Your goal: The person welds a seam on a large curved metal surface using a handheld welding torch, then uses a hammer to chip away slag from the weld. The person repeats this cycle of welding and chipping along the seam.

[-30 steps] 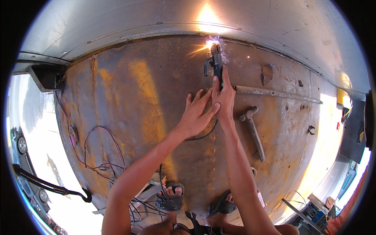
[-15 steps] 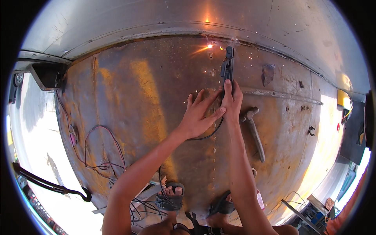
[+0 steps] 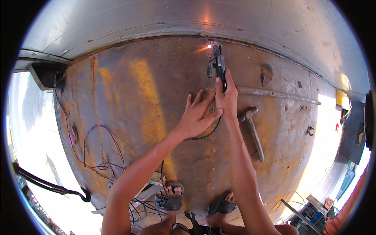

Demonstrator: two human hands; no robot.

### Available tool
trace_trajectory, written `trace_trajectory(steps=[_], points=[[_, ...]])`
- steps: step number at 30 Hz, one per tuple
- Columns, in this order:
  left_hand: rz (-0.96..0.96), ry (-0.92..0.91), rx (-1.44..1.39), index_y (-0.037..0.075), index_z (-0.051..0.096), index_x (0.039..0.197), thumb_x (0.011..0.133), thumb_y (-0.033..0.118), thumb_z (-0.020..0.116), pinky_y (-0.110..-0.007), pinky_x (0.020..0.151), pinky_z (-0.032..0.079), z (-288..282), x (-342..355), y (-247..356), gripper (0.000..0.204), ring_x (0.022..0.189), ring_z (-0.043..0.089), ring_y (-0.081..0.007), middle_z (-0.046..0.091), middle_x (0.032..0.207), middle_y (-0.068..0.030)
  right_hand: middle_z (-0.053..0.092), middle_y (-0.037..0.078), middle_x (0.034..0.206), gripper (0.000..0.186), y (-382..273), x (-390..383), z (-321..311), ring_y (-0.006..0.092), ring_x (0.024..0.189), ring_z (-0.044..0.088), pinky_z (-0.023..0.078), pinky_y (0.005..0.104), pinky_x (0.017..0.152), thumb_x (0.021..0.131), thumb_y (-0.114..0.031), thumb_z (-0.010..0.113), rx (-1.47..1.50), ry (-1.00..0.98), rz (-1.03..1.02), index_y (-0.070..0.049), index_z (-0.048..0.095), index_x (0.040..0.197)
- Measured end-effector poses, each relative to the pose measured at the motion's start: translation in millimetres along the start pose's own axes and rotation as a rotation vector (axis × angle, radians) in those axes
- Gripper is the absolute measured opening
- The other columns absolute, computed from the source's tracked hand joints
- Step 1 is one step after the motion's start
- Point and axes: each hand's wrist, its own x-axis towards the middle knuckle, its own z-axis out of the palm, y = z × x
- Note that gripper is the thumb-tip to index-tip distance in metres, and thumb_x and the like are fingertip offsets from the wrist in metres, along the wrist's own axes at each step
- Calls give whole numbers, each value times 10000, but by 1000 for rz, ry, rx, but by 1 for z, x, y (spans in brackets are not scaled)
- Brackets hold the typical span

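My right hand (image 3: 226,96) grips a black welding electrode holder (image 3: 217,64), its tip glowing orange at the upper seam of a large rusty steel plate (image 3: 149,102). My left hand (image 3: 197,115) lies flat on the plate with fingers spread, its thumb touching my right wrist. A dark cable (image 3: 203,135) loops down from the holder under my left hand.
A hammer (image 3: 252,131) lies on the plate just right of my right forearm. Thin wires (image 3: 98,150) trail across the plate's left side. A silvery metal wall (image 3: 196,15) rises beyond the seam. My sandalled feet (image 3: 169,197) stand at the plate's near edge. Tools lie at lower right (image 3: 313,211).
The holder's tip has shifted slightly along the seam and the sparks have died down to a small orange glow. My left hand stays flat beside the right wrist.
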Motion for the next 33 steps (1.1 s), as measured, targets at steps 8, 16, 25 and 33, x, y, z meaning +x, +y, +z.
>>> trace_trajectory(steps=[8, 16, 25, 33], points=[[54, 76, -53, 88, 327, 1692, 1083, 578, 526, -625, 1311, -5, 4, 1, -8, 806, 1635, 156, -468, 442, 1646, -277, 736, 224, 1055, 537, -11, 2, 0, 277, 858, 679, 550, 367, 848, 1114, -285, 575, -8, -41, 40, -7, 487, 1564], [-10, -16, -53, 86, 277, 1708, 1107, 559, 494, -558, 1324, -79, -1, 1, -3, 796, 1671, 35, -372, 262, 1776, -149, 716, 207, 967, 503, -11, 2, 0, 277, 798, 653, 546, 381, 800, 1118, -284, 561, -14, -73, 91, -58, 495, 1563], [1, -22, -44, 96, 260, 1715, 1114, 560, 473, -561, 1321, -84, -1, 3, -5, 789, 1672, 28, -371, 252, 1780, -147, 704, 199, 949, 507, -12, 3, 1, 279, 782, 630, 539, 395, 791, 1121, -285, 553, -18, -61, 81, -59, 486, 1570], [-18, -31, -57, 84, 257, 1713, 1113, 563, 469, -561, 1320, -89, -3, 2, -3, 797, 1672, 18, -371, 247, 1779, -160, 705, 201, 947, 519, -13, 3, 0, 291, 789, 638, 539, 407, 793, 1126, -302, 543, -27, -80, 107, -59, 477, 1580]])
